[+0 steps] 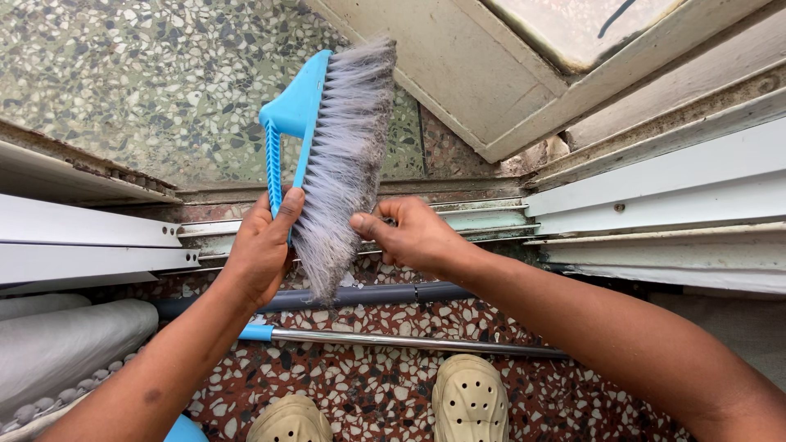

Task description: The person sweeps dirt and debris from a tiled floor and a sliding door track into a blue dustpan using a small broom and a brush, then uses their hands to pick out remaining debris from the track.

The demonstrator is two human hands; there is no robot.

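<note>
Blue plastic forms the back of the brush head [296, 106], held up at an angle in front of the person, its long grey bristles [344, 164] fanning out to the right and drooping to a ragged point at the bottom. The left hand [260, 250] grips the ribbed blue neck, fingers wrapped around it and thumb pressed along its side. The right hand [417, 237] is at the lower bristles, thumb and fingers pinched together on a tuft near the tip. How much of the bristle face has been picked through I cannot tell; the tuft in the pinch looks matted and the upper rows look looser, so my guess is that the lower end is what is in hand. Below the hands, a metal pole with a blue end [393, 340] lies across the speckled red terrazzo floor [368, 393], just beside a dark grey pipe [385, 293], and the person's two beige perforated clogs [468, 401] stand near the bottom edge of the floor. Ahead runs a grimy sliding window track [483, 217], with white frame rails [679, 205] on the right and a white ledge [82, 241] on the left, so the hands work in a narrow gap between them; a green terrazzo surface [164, 82] lies beyond the track.
</note>
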